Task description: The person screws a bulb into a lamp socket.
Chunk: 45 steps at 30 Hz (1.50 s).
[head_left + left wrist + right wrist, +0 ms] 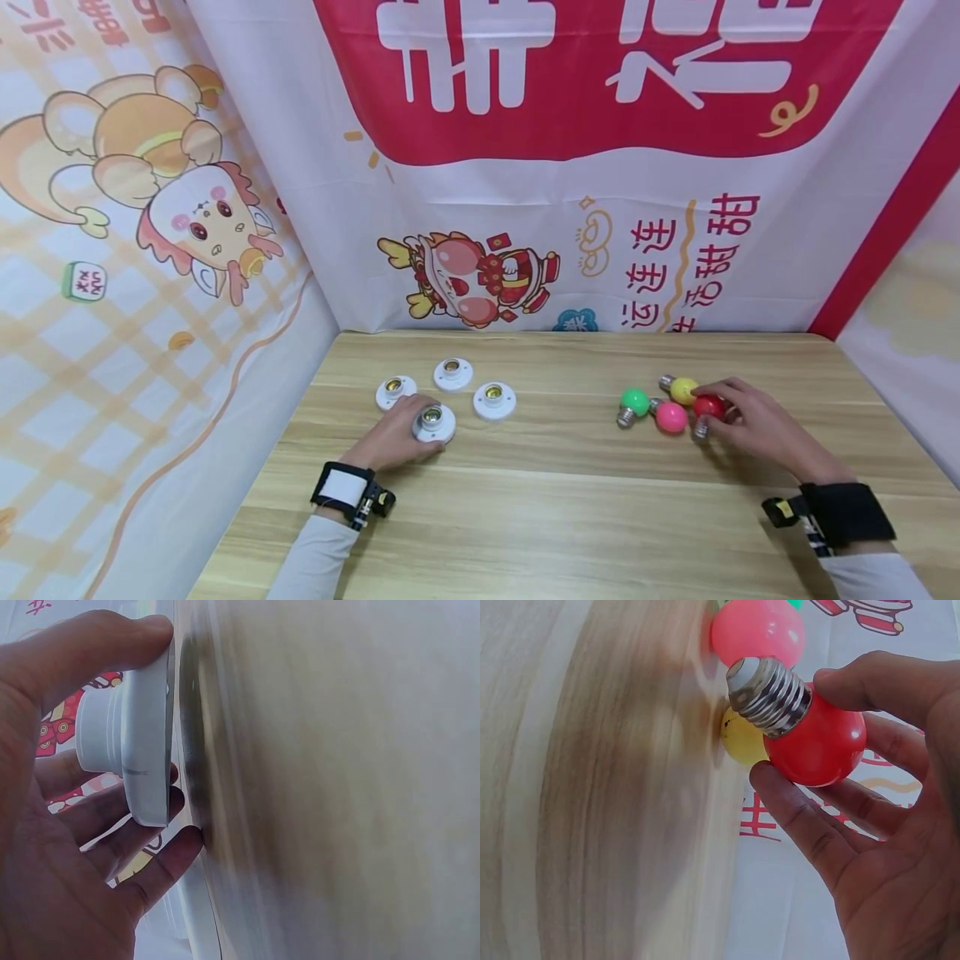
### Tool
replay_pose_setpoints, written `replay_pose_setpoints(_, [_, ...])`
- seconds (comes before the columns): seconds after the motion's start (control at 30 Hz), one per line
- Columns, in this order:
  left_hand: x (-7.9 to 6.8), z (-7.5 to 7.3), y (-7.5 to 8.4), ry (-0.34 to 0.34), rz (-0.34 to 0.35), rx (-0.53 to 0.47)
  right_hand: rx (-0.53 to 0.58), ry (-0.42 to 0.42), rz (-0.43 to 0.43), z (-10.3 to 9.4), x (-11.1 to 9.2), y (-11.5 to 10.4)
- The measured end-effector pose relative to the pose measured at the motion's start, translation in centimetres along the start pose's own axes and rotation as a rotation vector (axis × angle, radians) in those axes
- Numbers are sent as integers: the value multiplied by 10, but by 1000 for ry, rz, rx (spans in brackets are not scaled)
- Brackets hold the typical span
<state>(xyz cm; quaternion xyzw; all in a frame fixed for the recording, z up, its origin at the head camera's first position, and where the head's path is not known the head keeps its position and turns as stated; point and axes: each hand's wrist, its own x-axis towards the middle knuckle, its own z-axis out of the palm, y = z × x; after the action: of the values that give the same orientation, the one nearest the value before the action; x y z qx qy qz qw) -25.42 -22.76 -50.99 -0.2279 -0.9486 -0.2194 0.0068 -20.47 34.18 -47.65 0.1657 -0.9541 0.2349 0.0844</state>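
My left hand (386, 437) grips a round white bulb socket (437, 427) by its rim, thumb on one side and fingers on the other. In the left wrist view a thin gap and a shadow show between the socket's base (150, 750) and the table. With my right hand (761, 423) I hold a red light bulb (821, 746) between thumb and fingers, its metal screw base pointing away from the palm. Close by lie a pink bulb (671, 417), a yellow bulb (684, 391) and a green bulb (634, 402).
Three more white sockets stand around the left hand: a left one (393, 390), a back one (453, 374) and a right one (494, 401). The wooden table (555, 492) ends at the back against a printed cloth (480, 192).
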Motion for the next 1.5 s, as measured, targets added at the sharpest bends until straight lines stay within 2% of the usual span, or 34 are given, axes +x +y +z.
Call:
replay_pose_setpoints(0.17, [0, 0, 1, -5, -2, -1, 30, -19, 38, -1, 2, -3])
replay_pose_setpoints(0.37, [1, -1, 3, 1, 2, 1, 54, -4, 21, -1, 5, -7])
replay_pose_setpoints(0.97, [2, 1, 8, 10, 15, 9, 34, -35, 60, -5, 10, -20])
replay_pose_setpoints(1.5, [5, 1, 20, 2, 47, -15, 24, 7, -5, -7, 12, -28])
